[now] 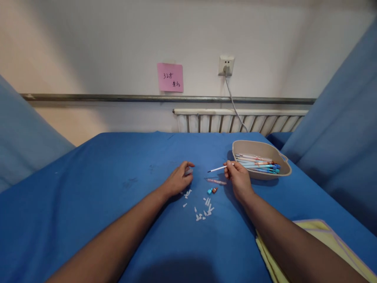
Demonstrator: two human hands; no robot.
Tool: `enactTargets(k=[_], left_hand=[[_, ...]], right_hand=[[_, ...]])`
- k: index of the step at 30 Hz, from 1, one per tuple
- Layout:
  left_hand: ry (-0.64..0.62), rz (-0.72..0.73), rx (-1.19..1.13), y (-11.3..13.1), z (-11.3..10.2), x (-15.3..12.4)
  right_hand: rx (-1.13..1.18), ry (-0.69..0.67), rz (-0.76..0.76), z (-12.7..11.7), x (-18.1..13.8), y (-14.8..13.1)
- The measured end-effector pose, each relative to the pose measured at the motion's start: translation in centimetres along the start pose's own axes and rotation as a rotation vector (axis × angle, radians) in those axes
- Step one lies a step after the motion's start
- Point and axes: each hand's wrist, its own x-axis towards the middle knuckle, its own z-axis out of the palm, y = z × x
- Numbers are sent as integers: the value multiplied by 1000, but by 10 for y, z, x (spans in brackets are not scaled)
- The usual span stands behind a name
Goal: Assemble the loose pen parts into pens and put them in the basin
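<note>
My right hand pinches a thin white pen refill whose dark tip points left over the blue cloth. My left hand rests on the cloth with its fingers curled round a small clear piece, perhaps a pen part. Between the hands lies a clear pinkish pen barrel. Just below it sit a small blue cap and a small brown cap. Several tiny white pieces are scattered on the cloth in front of my hands.
A beige oval tray holding several pens stands right of my right hand. A yellow cloth lies at the near right edge. Blue fabric rises on both sides. Behind are a radiator, a wall socket with cable and a pink note.
</note>
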Motion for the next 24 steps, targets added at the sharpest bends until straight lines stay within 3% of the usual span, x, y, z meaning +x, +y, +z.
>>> enactTargets(k=[7, 13, 16, 24], left_hand=[[-248, 176, 231, 12, 17, 24], [-236, 199, 297, 5, 19, 25], [-160, 154, 166, 5, 19, 18], [-46, -208, -481, 20, 16, 6]], right_hand=[[14, 21, -41, 1, 2, -2], [-27, -8, -51, 4, 2, 0], [-39, -2, -71, 4, 1, -1], [-54, -29, -145, 5, -8, -9]])
